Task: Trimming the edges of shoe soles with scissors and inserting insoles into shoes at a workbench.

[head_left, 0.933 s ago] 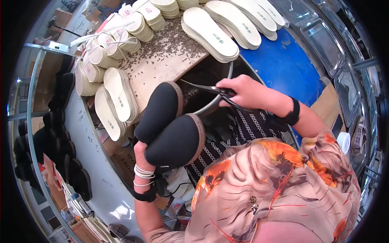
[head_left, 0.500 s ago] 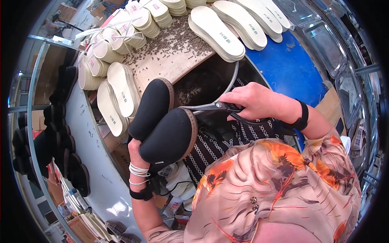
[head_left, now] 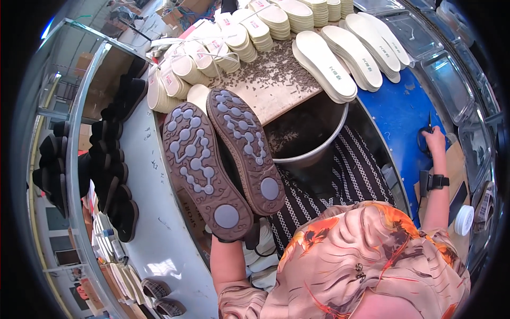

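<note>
A pair of slippers is held up by my left hand, soles facing me. The left slipper [head_left: 194,170] and the right slipper [head_left: 247,143] have brown soles with grey-blue raised dots and a round heel patch. My left forearm [head_left: 228,260] rises beneath them; the slippers hide the hand itself. Far to the right, my right hand [head_left: 436,139] is closed at the black-handled scissors [head_left: 422,141], low over the blue surface [head_left: 393,122]. The scissors' blades point away from me.
Stacks of cream insoles [head_left: 326,66] line the far side of the wooden board [head_left: 255,101], which is strewn with brown bits. A metal-rimmed basin [head_left: 319,151] sits at my lap. Dark slippers [head_left: 119,196] stand at left by a metal-framed rack [head_left: 77,101]; clear plastic trays [head_left: 449,80] lie at right.
The slippers have turned from uppers showing to soles showing. My right hand has moved away from them with the scissors, to the far right. The whole view has shifted.
</note>
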{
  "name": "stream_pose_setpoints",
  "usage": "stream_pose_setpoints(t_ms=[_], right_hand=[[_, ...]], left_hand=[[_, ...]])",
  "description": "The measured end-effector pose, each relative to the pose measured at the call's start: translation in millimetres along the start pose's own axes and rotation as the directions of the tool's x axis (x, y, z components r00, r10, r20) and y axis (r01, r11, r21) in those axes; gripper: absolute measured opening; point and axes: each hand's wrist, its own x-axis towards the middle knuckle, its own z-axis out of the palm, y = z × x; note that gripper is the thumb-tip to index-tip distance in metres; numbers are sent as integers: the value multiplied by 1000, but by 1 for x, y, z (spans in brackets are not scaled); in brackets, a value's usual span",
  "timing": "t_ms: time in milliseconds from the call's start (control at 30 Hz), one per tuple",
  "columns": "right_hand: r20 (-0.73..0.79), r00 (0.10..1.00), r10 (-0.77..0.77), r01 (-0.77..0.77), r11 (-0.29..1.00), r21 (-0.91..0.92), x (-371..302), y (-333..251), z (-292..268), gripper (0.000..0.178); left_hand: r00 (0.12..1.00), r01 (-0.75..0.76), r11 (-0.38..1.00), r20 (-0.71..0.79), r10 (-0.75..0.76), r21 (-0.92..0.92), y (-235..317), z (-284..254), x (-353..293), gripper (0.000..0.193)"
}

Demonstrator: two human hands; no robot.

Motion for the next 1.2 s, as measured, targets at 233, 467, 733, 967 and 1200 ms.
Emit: stream_pose_setpoints(t_ms=[233,467,733,967,1200], right_hand=[[155,975,-160,170,984,-52,-12,-36,-32,47],[293,427,-855,254,425,869,-108,-199,-53,57],[290,258,-921,673,387,630,-132,-260,-2,60],[538,356,-764,556,635,536,-45,-264,-55,51],[460,265,-848,685,501,529,-107,-297,-21,76]], left_hand=[[1000,14,999,3,-14,-45,-19,30,36,24],[996,73,994,47,-70,-79,-44,39,58,24],[900,-419,132,392,191,898,-36,103,53,30],[994,-68,385,95,-51,920,28,55,27,42],[987,-153,205,138,86,967,-29,67,51,78]])
